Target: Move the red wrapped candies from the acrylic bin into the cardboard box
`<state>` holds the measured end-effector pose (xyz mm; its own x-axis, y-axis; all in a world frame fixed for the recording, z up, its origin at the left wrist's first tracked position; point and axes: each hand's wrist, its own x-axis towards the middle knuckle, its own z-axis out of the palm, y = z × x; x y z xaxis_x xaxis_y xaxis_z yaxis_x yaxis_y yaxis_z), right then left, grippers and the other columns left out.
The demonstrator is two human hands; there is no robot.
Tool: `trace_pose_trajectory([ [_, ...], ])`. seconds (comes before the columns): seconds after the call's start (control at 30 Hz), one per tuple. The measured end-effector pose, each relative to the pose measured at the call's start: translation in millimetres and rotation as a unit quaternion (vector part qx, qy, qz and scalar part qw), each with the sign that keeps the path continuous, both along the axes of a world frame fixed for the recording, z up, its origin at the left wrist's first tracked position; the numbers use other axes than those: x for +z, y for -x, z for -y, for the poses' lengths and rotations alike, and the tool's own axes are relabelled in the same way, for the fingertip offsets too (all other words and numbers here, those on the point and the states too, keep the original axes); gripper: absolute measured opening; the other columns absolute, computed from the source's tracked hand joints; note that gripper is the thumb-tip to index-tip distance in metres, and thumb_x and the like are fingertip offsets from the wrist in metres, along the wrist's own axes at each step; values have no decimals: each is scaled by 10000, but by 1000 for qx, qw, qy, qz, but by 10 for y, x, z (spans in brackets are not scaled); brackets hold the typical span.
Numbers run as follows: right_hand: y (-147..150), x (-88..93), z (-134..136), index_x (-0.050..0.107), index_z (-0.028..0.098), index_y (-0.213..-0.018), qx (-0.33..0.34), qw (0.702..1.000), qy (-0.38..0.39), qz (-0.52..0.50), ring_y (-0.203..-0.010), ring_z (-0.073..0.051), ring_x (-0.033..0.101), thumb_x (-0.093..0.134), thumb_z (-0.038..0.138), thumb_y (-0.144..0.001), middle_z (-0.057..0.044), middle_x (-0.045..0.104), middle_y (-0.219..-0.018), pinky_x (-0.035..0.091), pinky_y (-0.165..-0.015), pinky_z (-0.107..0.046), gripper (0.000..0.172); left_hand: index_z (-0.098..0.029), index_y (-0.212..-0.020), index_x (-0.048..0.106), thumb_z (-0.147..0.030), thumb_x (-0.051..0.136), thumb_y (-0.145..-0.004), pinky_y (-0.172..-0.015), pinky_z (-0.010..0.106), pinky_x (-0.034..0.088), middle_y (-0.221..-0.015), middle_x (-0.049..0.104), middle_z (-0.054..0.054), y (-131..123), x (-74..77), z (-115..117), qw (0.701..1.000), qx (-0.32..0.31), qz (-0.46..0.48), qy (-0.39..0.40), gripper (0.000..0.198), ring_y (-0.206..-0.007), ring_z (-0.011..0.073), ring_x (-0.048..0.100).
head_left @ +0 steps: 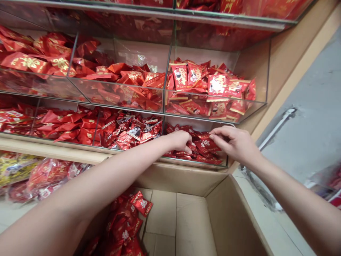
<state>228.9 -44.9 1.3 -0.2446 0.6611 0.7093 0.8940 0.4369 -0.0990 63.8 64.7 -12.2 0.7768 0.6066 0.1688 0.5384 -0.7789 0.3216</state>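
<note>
Where the right fingers (223, 131) end, a red packet (205, 143) lies against them.

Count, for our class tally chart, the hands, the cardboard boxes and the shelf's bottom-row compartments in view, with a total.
Hands (left hand, right hand): 2
Cardboard box: 1
Bottom-row compartments: 4
Total: 7
Red packets overlap too much to count.

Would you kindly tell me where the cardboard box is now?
In the head view, the cardboard box is at the bottom centre, below the left hand and right hand, with red packets lying in its left part.
</note>
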Motion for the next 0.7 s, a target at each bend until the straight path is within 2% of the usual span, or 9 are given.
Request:
trace_pose_trajectory([
  [0.07,-1,-56,60,607,188,-819,9,999,-45,19,-634,-125,538,480,213,-778,-26,602,-701,409,-591,-231,135,-163,-900,622,-300,646,-631,-795,279,384,-932,640,82,44,27,107,998,13,59,28,303,-898,217,563],
  [0.13,26,-111,130,598,186,-871,28,995,-91,39,-633,-121,522,481,195,-786,-32,586,-699,406,-588,-230,145,-146,-1048,531,-357,380,-827,-752,277,421,-984,619,107,106,34,272,990,32,118,70,341,-853,177,587],
  [0.2,94,-165,199,589,184,-916,61,989,-119,66,-643,-120,509,484,182,-789,-37,576,-698,403,-595,-228,165,-114,-1068,490,-395,139,-880,-620,253,464,-873,643,120,187,13,463,968,30,164,189,486,-693,144,620],
  [0.23,141,-194,230,589,183,-925,79,986,-120,85,-646,-120,502,484,178,-790,-38,569,-688,400,-593,-228,171,-103,-1044,497,-407,141,-879,-622,250,470,-866,641,131,234,-7,552,910,10,216,354,497,-707,147,624],
  [0.3,244,-260,272,597,189,-913,108,981,-98,130,-638,-121,487,477,179,-796,-33,549,-653,389,-573,-227,168,-96,-974,523,-369,190,-884,-666,238,473,-826,640,122,335,-59,696,754,-15,310,579,439,-725,135,625],
  [0.33,291,-296,283,602,193,-898,119,978,-81,151,-630,-120,479,470,180,-801,-29,540,-641,382,-559,-225,165,-102,-960,526,-360,240,-879,-686,249,475,-818,638,113,385,-89,748,685,-18,344,642,394,-720,135,625],
  [0.4,351,-360,285,601,200,-901,147,972,-41,176,-642,-116,481,454,178,-809,-29,547,-670,383,-550,-216,175,-129,-965,518,-295,376,-850,-689,262,485,-788,638,81,472,-153,818,628,-6,396,670,247,-663,125,625],
  [0.53,272,-399,198,562,184,-984,157,980,4,121,-765,-116,526,433,164,-811,-56,573,-855,433,-651,-215,216,-156,-982,489,-92,515,-762,-650,241,505,-765,635,51,570,-272,878,648,44,453,611,230,-629,113,626],
  [0.7,-43,-323,-99,546,187,-1029,-8,983,88,163,-877,-170,535,401,146,-788,-90,543,-966,437,-759,-289,284,-143,-939,491,-86,509,-764,-595,217,516,-691,608,27,633,-358,849,657,92,474,580,185,-559,87,604],
])
